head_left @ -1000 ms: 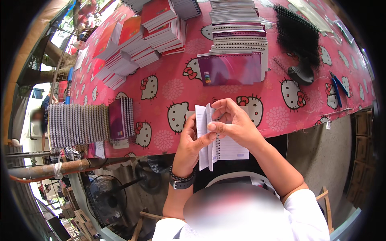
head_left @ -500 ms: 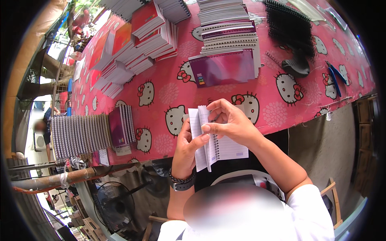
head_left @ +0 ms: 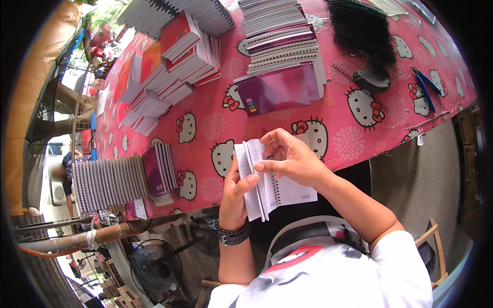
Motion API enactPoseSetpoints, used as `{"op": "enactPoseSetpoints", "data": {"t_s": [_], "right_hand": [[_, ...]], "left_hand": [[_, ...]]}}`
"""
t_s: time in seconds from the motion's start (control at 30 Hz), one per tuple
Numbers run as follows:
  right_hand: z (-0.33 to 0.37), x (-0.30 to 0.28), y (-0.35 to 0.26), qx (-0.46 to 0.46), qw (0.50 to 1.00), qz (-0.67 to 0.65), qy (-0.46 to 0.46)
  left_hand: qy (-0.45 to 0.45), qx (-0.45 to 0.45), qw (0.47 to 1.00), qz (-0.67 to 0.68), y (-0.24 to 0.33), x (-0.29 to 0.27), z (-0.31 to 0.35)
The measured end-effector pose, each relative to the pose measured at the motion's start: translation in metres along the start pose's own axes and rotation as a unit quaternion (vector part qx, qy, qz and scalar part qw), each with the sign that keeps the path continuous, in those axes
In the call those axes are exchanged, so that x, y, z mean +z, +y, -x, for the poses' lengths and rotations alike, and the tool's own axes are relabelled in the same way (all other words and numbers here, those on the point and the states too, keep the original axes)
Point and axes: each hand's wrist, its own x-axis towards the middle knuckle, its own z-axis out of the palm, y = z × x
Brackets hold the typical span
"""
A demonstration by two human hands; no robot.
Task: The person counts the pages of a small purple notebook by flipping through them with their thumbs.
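Note:
An open spiral notebook [head_left: 297, 193] with white lined pages is held in front of me, just off the table's near edge. My left hand [head_left: 237, 197], with a dark band at the wrist, grips its left side, thumb lying over the pages. My right hand [head_left: 297, 160] reaches in from the right, its thumb on the upraised leaves and its fingers curled near the top of the black coil. The right fingertips are partly hidden behind the thumb and paper.
On the pink patterned table [head_left: 205, 154] lie purple-covered notebooks [head_left: 280, 90], red-covered page stacks [head_left: 179, 36], finished spiral notebooks [head_left: 110, 182], a heap of black coils [head_left: 362, 28], a black curved object [head_left: 372, 78] and blue-handled pliers [head_left: 425, 90]. A fan [head_left: 154, 267] stands below. Far left is another person [head_left: 68, 167].
The view has tilted slightly, so the table's things sit a little differently in it. Both hands keep nearly the same hold, and the raised leaves look a bit more spread.

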Motion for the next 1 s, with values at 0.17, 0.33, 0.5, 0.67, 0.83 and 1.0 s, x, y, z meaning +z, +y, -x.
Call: {"op": "enactPoseSetpoints", "data": {"t_s": [0.17,0.33,0.5,0.67,0.83,1.0], "right_hand": [[0.002,0.001,0.007,-0.061,0.998,0.026,0.024],[0.005,0.002,0.007,-0.08,0.996,0.034,0.036],[0.005,0.003,0.012,-0.105,0.992,0.054,0.053],[0.006,0.003,0.014,-0.14,0.989,0.001,0.045],[0.009,-0.001,-0.012,0.008,1.0,-0.029,0.004],[0.001,-0.003,0.001,-0.05,0.997,0.058,0.031]], "left_hand": [[0.002,-0.009,1.0,0.006,0.002,0.001,0.001],[0.007,-0.01,1.0,0.005,0.001,0.0,0.002],[0.01,-0.006,1.0,0.01,0.0,-0.001,0.002],[0.002,-0.005,1.0,0.017,-0.001,0.0,0.001],[0.004,0.003,1.0,-0.029,-0.001,0.004,0.001],[0.014,0.021,0.997,-0.069,-0.002,0.007,-0.001]]}}
